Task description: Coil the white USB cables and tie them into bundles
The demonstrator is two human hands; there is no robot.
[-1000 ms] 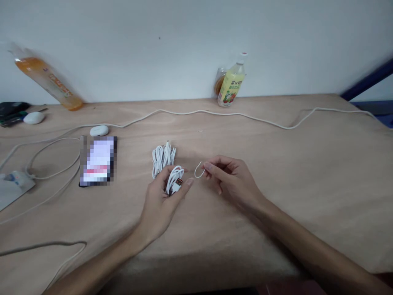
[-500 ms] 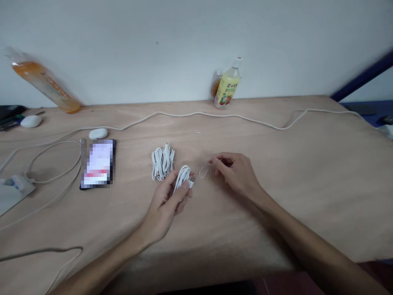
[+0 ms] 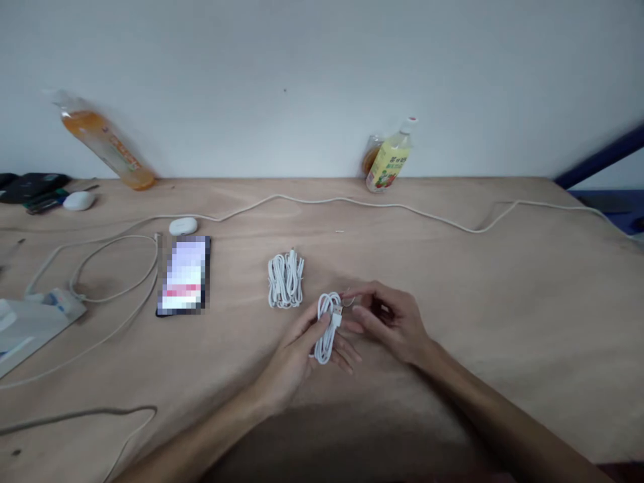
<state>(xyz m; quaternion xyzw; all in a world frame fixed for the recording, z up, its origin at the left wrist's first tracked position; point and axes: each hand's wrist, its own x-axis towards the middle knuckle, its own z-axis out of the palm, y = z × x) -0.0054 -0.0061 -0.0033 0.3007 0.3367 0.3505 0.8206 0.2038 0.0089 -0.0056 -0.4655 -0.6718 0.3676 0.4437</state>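
My left hand (image 3: pixel 296 352) is closed on a coiled white USB cable (image 3: pixel 326 342), the thumb pressing on the loops while the other fingers spread beneath. The metal USB plug points up at the coil's right side. Just right of it is my right hand (image 3: pixel 395 322), thumb and index finger apart, the index fingertip close to the coil's top. Whether that fingertip touches the cable is unclear. A thin white wire tie (image 3: pixel 348 302), bent into a curve, shows behind the plug, partly hidden. Several more coiled white cables (image 3: pixel 286 280) lie bundled on the table, up and left of the held coil.
Left of the bundle lie a phone (image 3: pixel 185 275) and a white oval case (image 3: pixel 183 226). A long white cord (image 3: pixel 342 200) crosses the table's back. An orange drink bottle (image 3: pixel 108 149) and a yellow-labelled bottle (image 3: pixel 391 161) stand by the wall. A white scrap (image 3: pixel 339 231) lies mid-table.
The view has shifted, so the scene sits further right and lower. Both hands have come nearer to me, with the right hand closer to the held cable. The coil is turned more upright.
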